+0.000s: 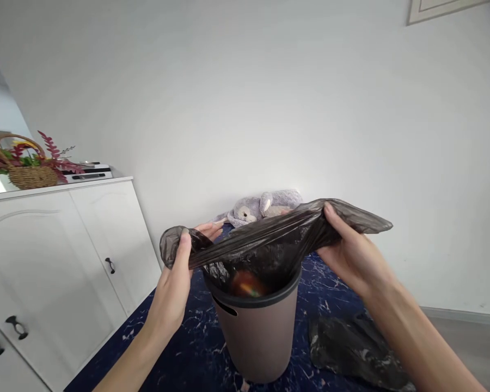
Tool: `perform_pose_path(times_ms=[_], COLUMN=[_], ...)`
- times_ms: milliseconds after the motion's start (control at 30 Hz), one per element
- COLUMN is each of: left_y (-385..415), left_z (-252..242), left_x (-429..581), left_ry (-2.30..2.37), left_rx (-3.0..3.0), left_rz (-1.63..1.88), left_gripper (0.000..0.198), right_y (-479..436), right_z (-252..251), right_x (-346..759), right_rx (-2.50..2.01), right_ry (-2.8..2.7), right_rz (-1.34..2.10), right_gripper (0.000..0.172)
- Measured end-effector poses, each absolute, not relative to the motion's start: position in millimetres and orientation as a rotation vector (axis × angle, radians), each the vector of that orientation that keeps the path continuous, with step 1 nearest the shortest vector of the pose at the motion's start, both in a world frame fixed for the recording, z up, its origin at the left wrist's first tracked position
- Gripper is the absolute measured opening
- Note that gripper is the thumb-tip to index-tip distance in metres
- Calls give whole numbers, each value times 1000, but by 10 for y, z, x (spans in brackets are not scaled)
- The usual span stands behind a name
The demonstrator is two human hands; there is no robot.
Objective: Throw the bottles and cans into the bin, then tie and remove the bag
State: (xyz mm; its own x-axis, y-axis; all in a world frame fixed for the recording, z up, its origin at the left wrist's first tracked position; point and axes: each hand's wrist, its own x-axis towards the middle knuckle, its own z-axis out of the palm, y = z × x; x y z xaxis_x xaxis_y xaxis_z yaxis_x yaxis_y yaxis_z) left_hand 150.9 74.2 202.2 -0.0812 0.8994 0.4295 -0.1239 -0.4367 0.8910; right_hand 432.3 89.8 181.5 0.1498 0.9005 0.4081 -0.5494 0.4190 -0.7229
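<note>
Head view, single moment. Centre of the frame: my left hand (pixel 173 286) and my right hand (pixel 353 256) each grip one end of the gathered mouth of a dark, translucent bin bag (pixel 269 237). The fingers are closed tight on the plastic, with the thumbs lying on top. The mouth is drawn out flat between the two hands. The body of the bag hangs down into a taupe waste bin (pixel 257 337), which stands on a dark blue marbled rug (pixel 188 354) at lower centre.

A reddish blur shows through the plastic at the bin's rim, possibly rubbish, but I cannot make it out. At lower right a second dark bag (pixel 351 348) lies crumpled on the rug, just beside the bin. Behind the stretched bag a grey plush toy (pixel 261 207) rests against the wall. At left stands a white cabinet (pixel 65 256), with a wicker basket (pixel 30 175) of red foliage on top.
</note>
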Motion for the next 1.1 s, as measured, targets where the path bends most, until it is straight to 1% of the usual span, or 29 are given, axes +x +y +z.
perform_pose_path(times_ms=[100,167,267,400,500,633,767,867,1000,1100], left_y=[720,694,631,549,535,552,549,553,622,713], left_z=[2125,2178,2236,2280,2294,2287,2298,2349,2396,2378], left_x=[1621,1675,1713,1743,1770,1778,1782,1829,1922,1970], left_ry=[776,679,574,515,480,432,641,843,965,976], left_rx=[1397,1382,1496,1683,1630,1607,1879,2120,2413,2503], left_rz=[1638,1666,1597,1448,1409,1236,1128,1064,893,894], left_gripper=[46,42,39,44,47,50,48,45,43,41], right_y=[902,895,846,720,640,582,510,447,401,378], right_z=[1849,1867,1902,1956,1975,1954,1906,1869,1837,1855], right_x=[4312,4298,4254,4177,4138,4101,4045,3993,3954,3952], right_rx=[-351,-283,-225,-210,-254,-349,-532,-670,-711,-699], right_ry=[-927,-910,-918,-982,-1066,-1157,-1331,-1411,-1483,-1506], right_rz=[1179,1197,1189,1142,1069,993,744,551,517,585], right_gripper=[27,24,26,25,26,31,39,40,35,34])
